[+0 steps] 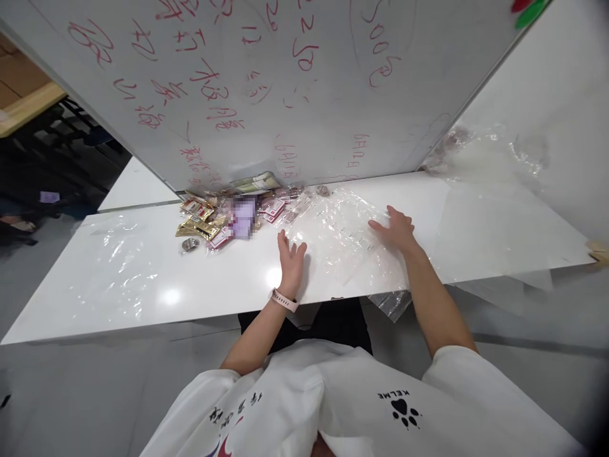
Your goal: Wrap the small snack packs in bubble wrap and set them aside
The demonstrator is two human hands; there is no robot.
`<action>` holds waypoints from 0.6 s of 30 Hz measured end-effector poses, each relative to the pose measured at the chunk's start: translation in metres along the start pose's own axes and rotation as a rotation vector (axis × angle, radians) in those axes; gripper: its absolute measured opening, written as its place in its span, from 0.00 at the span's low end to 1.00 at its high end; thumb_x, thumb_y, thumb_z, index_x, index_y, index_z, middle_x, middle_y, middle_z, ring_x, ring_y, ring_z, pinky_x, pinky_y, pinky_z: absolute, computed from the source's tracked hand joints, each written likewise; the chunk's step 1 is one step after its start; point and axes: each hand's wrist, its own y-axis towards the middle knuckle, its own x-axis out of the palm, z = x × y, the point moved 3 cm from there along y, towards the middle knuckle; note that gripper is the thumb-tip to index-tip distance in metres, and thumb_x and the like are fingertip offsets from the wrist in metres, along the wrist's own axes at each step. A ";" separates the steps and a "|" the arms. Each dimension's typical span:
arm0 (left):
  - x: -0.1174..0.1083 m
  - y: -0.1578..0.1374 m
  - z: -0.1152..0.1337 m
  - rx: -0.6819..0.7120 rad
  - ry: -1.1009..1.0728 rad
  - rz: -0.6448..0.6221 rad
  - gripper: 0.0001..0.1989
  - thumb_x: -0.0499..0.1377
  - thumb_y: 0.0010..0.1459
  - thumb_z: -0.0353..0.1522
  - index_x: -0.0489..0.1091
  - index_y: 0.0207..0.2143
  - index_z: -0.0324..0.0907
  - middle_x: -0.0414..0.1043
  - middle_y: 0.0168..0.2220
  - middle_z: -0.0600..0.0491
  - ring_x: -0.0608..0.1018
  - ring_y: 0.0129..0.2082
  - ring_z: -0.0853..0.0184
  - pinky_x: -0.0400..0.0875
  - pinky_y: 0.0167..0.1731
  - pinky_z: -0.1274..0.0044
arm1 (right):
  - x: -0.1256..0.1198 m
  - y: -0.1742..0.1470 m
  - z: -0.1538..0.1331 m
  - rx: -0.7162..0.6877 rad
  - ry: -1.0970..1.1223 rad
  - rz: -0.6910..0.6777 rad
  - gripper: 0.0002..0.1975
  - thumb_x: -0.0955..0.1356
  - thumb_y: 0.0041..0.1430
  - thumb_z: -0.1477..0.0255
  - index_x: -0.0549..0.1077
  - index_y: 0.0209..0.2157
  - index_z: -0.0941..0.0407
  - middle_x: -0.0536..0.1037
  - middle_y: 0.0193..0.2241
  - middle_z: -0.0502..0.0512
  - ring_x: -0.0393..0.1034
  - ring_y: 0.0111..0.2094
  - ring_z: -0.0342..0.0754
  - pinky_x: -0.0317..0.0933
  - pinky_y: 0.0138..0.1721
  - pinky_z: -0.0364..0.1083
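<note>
A pile of clear plastic bags [347, 228] lies flat and crinkled on the white table [143, 279] in front of me. My left hand [291, 261] is at the left edge of the bags, its fingers apart and nothing visible in them. On the right side of the bags rests my right hand [398, 230], thumb and fingers spread, seemingly touching the plastic. To the left of my left hand sits a heap of small packets, among them gold packets [197, 228], a red-and-white packet [273, 211] and a purple note-like piece [243, 217].
A whiteboard [314, 95] with red writing stands upright behind the packets. More clear plastic [109, 266] lies at the table's left, and crumpled film [499, 152] at the far right. One plastic bag [392, 304] hangs over the front edge.
</note>
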 end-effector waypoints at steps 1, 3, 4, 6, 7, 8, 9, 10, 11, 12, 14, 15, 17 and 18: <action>0.000 0.001 0.000 -0.056 -0.061 -0.010 0.35 0.52 0.68 0.39 0.35 0.69 0.58 0.34 0.74 0.48 0.53 0.71 0.57 0.67 0.61 0.63 | 0.005 0.002 -0.004 -0.006 0.021 -0.004 0.45 0.65 0.54 0.45 0.57 0.67 0.55 0.62 0.63 0.66 0.51 0.64 0.65 0.45 0.62 0.62; 0.002 0.002 0.001 -0.156 -0.151 -0.037 0.35 0.52 0.68 0.39 0.34 0.69 0.57 0.34 0.74 0.47 0.59 0.69 0.60 0.72 0.56 0.69 | 0.016 -0.002 -0.014 -0.018 0.063 0.011 0.43 0.66 0.54 0.46 0.60 0.65 0.55 0.65 0.62 0.64 0.55 0.63 0.63 0.46 0.62 0.61; 0.004 0.002 0.002 -0.198 -0.194 -0.050 0.35 0.52 0.68 0.39 0.35 0.69 0.56 0.34 0.74 0.46 0.63 0.67 0.61 0.73 0.54 0.72 | 0.021 -0.007 -0.019 -0.028 0.079 0.022 0.42 0.66 0.54 0.46 0.62 0.64 0.54 0.66 0.61 0.63 0.57 0.62 0.62 0.47 0.62 0.60; 0.007 0.001 0.003 -0.267 -0.296 -0.069 0.37 0.56 0.65 0.37 0.39 0.69 0.53 0.37 0.73 0.44 0.69 0.62 0.64 0.75 0.51 0.74 | 0.027 -0.023 -0.027 -0.037 0.084 0.042 0.39 0.67 0.53 0.47 0.66 0.61 0.55 0.71 0.57 0.62 0.63 0.57 0.60 0.51 0.60 0.58; 0.009 0.000 0.004 -0.304 -0.345 -0.075 0.39 0.58 0.63 0.36 0.41 0.69 0.51 0.44 0.72 0.43 0.72 0.59 0.65 0.75 0.50 0.75 | 0.029 -0.032 -0.029 -0.026 0.074 0.050 0.37 0.67 0.53 0.47 0.68 0.59 0.54 0.73 0.55 0.61 0.66 0.54 0.60 0.54 0.57 0.57; 0.011 -0.001 0.004 -0.342 -0.382 -0.078 0.40 0.61 0.60 0.34 0.43 0.69 0.49 0.52 0.69 0.41 0.75 0.55 0.65 0.75 0.48 0.75 | 0.029 -0.042 -0.030 0.000 0.061 0.052 0.34 0.66 0.54 0.47 0.70 0.56 0.54 0.76 0.50 0.60 0.68 0.50 0.59 0.58 0.53 0.55; 0.013 -0.002 0.003 -0.378 -0.402 -0.082 0.42 0.64 0.57 0.33 0.45 0.69 0.46 0.61 0.64 0.41 0.77 0.51 0.66 0.75 0.46 0.75 | 0.029 -0.051 -0.029 0.034 0.049 0.048 0.31 0.66 0.54 0.48 0.73 0.51 0.54 0.78 0.45 0.59 0.70 0.45 0.57 0.60 0.48 0.53; 0.014 -0.004 0.003 -0.406 -0.405 -0.097 0.43 0.66 0.55 0.33 0.48 0.68 0.43 0.69 0.56 0.42 0.78 0.46 0.67 0.74 0.44 0.75 | 0.027 -0.060 -0.028 0.070 0.047 0.040 0.27 0.65 0.55 0.48 0.75 0.46 0.53 0.78 0.38 0.57 0.70 0.39 0.55 0.61 0.43 0.50; 0.015 -0.005 0.003 -0.419 -0.391 -0.120 0.44 0.68 0.52 0.33 0.52 0.67 0.41 0.74 0.48 0.45 0.79 0.41 0.67 0.73 0.42 0.75 | 0.026 -0.068 -0.025 0.096 0.061 0.040 0.23 0.65 0.56 0.49 0.76 0.39 0.54 0.77 0.31 0.55 0.68 0.34 0.52 0.60 0.38 0.48; 0.017 -0.006 0.004 -0.411 -0.364 -0.152 0.42 0.70 0.50 0.33 0.57 0.65 0.38 0.76 0.40 0.48 0.78 0.37 0.67 0.73 0.40 0.74 | 0.023 -0.076 -0.023 0.107 0.097 0.055 0.21 0.65 0.56 0.50 0.74 0.34 0.54 0.73 0.25 0.52 0.65 0.29 0.49 0.58 0.34 0.46; 0.020 -0.010 0.006 -0.347 -0.299 -0.234 0.36 0.72 0.47 0.35 0.68 0.58 0.36 0.73 0.30 0.53 0.77 0.33 0.66 0.71 0.40 0.72 | 0.018 -0.090 -0.018 0.088 0.241 0.125 0.20 0.66 0.56 0.51 0.69 0.26 0.54 0.65 0.19 0.47 0.59 0.25 0.44 0.54 0.29 0.44; 0.022 -0.012 0.008 -0.303 -0.269 -0.273 0.32 0.72 0.46 0.36 0.72 0.53 0.37 0.73 0.29 0.54 0.77 0.34 0.65 0.71 0.40 0.71 | 0.016 -0.096 -0.016 0.072 0.334 0.165 0.21 0.66 0.55 0.51 0.67 0.24 0.55 0.62 0.18 0.46 0.56 0.24 0.43 0.52 0.27 0.43; 0.026 -0.018 0.013 -0.201 -0.225 -0.324 0.24 0.72 0.46 0.37 0.76 0.47 0.39 0.75 0.32 0.52 0.78 0.38 0.61 0.71 0.44 0.68 | 0.013 -0.107 -0.011 0.061 0.527 0.221 0.21 0.69 0.53 0.51 0.66 0.23 0.55 0.59 0.18 0.44 0.53 0.22 0.41 0.50 0.24 0.43; 0.028 -0.021 0.015 -0.144 -0.212 -0.325 0.22 0.72 0.47 0.37 0.77 0.45 0.40 0.76 0.36 0.50 0.78 0.42 0.59 0.70 0.48 0.66 | 0.012 -0.111 -0.008 0.075 0.632 0.229 0.22 0.70 0.51 0.51 0.66 0.23 0.55 0.60 0.17 0.44 0.53 0.22 0.40 0.50 0.23 0.42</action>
